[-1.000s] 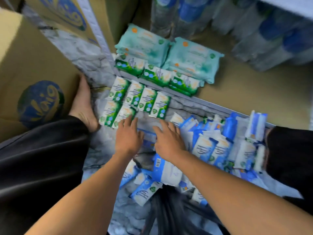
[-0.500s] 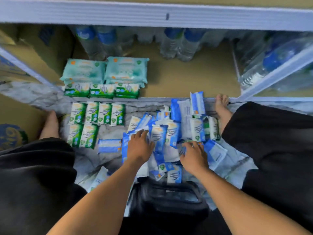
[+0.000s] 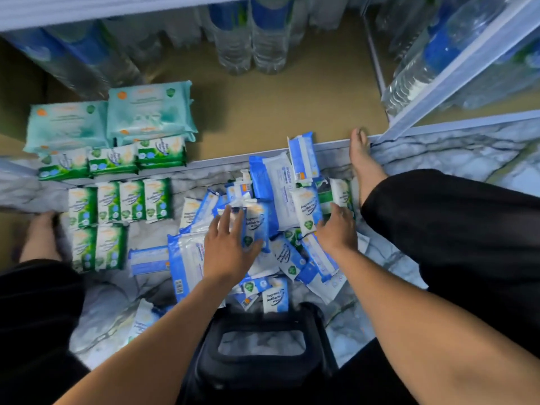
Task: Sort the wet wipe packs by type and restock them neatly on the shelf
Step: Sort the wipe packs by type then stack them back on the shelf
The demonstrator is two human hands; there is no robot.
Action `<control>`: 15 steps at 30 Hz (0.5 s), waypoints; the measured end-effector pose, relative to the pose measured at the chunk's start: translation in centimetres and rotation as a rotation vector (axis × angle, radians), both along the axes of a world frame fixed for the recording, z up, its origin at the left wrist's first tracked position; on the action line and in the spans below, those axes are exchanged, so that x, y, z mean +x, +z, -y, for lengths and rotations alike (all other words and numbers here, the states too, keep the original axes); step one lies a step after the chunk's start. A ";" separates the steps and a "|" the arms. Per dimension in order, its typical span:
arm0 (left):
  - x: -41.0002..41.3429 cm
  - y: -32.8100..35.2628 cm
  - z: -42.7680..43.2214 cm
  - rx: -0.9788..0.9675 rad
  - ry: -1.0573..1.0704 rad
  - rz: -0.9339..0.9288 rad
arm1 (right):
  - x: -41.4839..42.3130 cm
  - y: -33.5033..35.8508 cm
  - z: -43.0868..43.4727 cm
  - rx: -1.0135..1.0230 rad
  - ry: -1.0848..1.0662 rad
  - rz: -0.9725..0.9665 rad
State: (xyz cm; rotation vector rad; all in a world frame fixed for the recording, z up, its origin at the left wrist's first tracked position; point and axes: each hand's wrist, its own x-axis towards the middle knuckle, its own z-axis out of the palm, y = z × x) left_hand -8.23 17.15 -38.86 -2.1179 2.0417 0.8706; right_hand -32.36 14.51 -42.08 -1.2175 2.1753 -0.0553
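A loose heap of blue-and-white wipe packs lies on the marble floor between my legs. My left hand rests on the heap with its fingers spread over a small blue pack. My right hand reaches into the heap's right side, fingers on a green-and-white pack. Several small green packs lie in neat rows on the floor to the left. On the bottom shelf two large teal packs lie behind three green packs at its front edge.
Water bottles stand at the back of the shelf and more fill the bay to the right. A black basket sits near me below the heap. My bare feet flank the work area.
The view swung from the left side to face the shelf. Both hands moved from near the green rows to the blue heap, the right hand reaching farther right.
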 end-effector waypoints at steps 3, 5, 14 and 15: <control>-2.0 0.1 1.2 -0.071 -0.112 0.001 | -2.1 -1.5 2.3 -0.015 -0.001 -0.031; -3.5 0.2 2.2 -0.126 -0.195 -0.026 | -3.5 -2.6 3.2 -0.001 -0.007 -0.013; -11.8 -2.0 7.4 -0.118 -0.746 0.013 | -5.0 -3.9 2.3 0.032 -0.148 0.041; -12.7 -2.6 7.8 -0.099 -0.824 0.044 | -5.0 -4.0 2.3 0.029 -0.170 0.052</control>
